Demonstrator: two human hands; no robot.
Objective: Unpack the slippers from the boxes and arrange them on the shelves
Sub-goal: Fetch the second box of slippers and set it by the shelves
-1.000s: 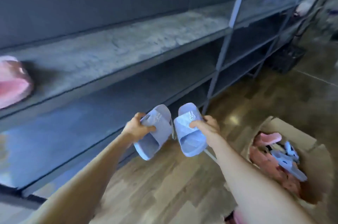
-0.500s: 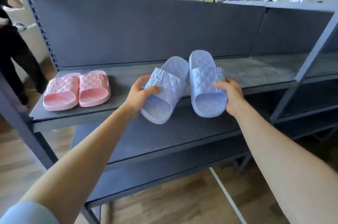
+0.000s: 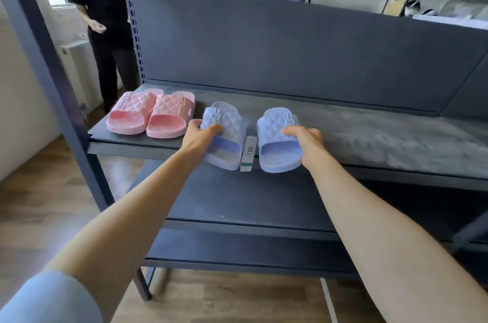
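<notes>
On the dark grey metal upper shelf (image 3: 383, 135), the pair of pink quilted rubber slippers (image 3: 151, 116) sits at my left. Just right of them, overhanging the front edge, my left hand (image 3: 200, 137) grips the left pale-blue quilted slipper (image 3: 229, 122), my right hand (image 3: 309, 143) the right pale-blue quilted slipper (image 3: 274, 127); a white paper tag (image 3: 248, 153) hangs between them.

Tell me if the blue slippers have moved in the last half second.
Yes. The blue slippers have moved left, closer to the pink pair, and down to the top shelf, heels overhanging its front edge.
</notes>
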